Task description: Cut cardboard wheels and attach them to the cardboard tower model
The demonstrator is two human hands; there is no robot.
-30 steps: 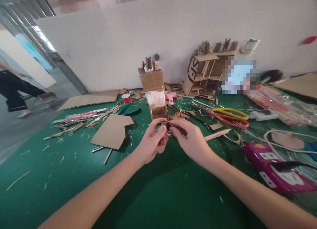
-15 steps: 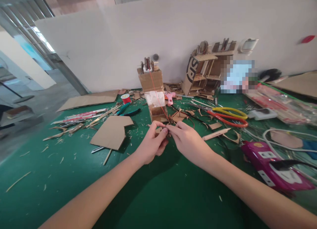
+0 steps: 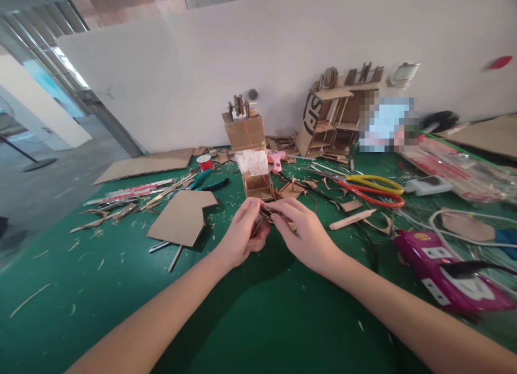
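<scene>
In the head view, near the centre of the frame, the left hand and right hand pinch a small brown piece between thumbs and fingers. Just above them stands a cardboard tower with red string. A cardboard sheet lies centre-left; scissors centre-right; a magenta power strip lower right.

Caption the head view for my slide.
Left hand and right hand hold a small brown piece near a cardboard tower.
</scene>
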